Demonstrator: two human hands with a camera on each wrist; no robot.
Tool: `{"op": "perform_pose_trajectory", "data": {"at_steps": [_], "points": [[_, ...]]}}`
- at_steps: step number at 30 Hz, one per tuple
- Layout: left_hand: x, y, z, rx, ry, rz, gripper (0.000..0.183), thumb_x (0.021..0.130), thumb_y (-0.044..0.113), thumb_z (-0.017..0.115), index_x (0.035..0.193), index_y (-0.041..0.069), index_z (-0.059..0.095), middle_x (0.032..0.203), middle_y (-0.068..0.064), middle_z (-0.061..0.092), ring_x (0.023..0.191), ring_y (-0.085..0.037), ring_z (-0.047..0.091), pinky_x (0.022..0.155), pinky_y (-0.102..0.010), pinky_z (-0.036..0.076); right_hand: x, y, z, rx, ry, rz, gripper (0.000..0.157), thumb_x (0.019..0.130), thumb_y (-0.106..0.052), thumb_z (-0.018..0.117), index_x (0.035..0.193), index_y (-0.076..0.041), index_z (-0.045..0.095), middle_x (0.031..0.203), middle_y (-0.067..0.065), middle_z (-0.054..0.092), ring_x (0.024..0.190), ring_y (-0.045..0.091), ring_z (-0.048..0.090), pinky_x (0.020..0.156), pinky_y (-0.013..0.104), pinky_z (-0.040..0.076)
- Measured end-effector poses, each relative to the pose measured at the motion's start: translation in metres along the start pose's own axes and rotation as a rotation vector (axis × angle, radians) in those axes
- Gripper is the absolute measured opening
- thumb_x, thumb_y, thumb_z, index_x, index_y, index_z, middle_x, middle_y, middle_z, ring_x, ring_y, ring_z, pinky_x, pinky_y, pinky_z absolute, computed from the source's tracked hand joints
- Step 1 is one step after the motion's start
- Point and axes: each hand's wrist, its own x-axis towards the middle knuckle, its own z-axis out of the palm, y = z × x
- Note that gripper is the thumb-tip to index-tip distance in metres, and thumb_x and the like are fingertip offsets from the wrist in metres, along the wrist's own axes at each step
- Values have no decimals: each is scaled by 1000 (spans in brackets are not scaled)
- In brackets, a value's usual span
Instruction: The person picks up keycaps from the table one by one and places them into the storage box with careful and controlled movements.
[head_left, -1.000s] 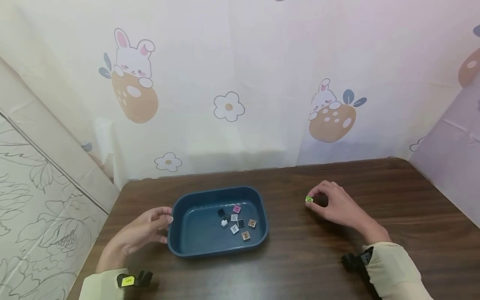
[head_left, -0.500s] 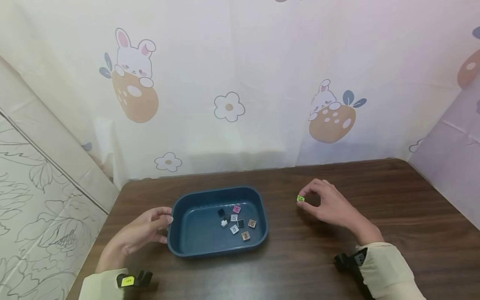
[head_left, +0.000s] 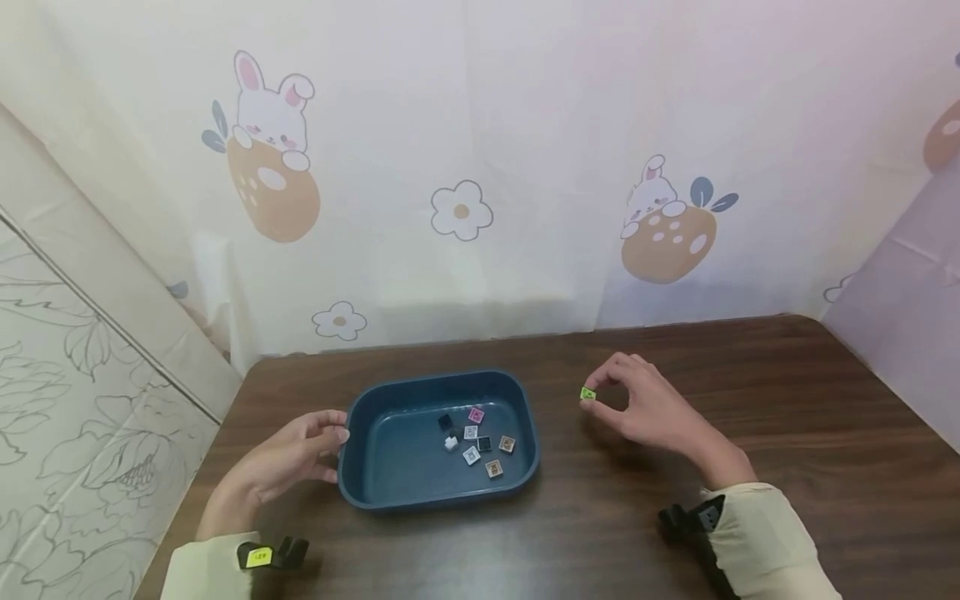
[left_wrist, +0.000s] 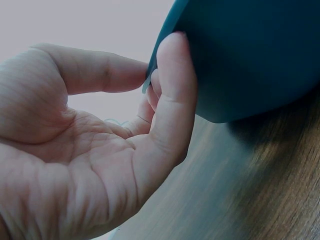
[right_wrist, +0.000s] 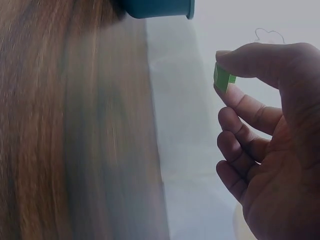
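Between thumb and index finger my right hand (head_left: 648,408) pinches a small lime-green block (head_left: 588,394), held above the table to the right of the blue tray (head_left: 375,505). In the right wrist view the green block (right_wrist: 223,78) shows a stud on one side, and the other fingers curl loosely below. My left hand (head_left: 292,458) holds the tray's left wall; the left wrist view has the thumb on the rim and the fingers against the outer wall. Inside the tray, toward its right, lie several small blocks: pink (head_left: 476,415), white (head_left: 471,456), black (head_left: 484,444) and tan (head_left: 493,469).
The tray rests on a dark wooden table (head_left: 570,542). Behind the table hangs a pale curtain (head_left: 525,125) printed with rabbits and flowers. Each wrist wears a black strap mount, the right one (head_left: 690,521) low over the table.
My right hand has moved left toward the tray, carrying the green block. The left hand stays at the tray's left wall, and the blocks inside lie as before.
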Motion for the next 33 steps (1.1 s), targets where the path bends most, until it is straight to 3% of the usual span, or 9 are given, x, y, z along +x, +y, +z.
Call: {"op": "perform_pose_trajectory", "data": {"at_steps": [23, 33], "points": [[2, -5, -1, -15, -3, 4, 44, 110, 20, 54, 139, -10, 40, 112, -7, 64, 101, -20, 68, 85, -39, 64, 16, -29, 18, 34, -37, -18, 16, 92, -23, 83, 104, -25, 72, 111, -5, 67, 112, 21, 57, 102, 55, 45], [0, -2, 0, -15, 1, 8, 46, 109, 19, 54, 140, -12, 39, 112, -7, 64, 101, -20, 67, 85, -38, 64, 22, -38, 23, 45, -37, -17, 17, 91, -23, 83, 105, -26, 72, 110, -6, 67, 111, 18, 59, 98, 51, 56]]}}
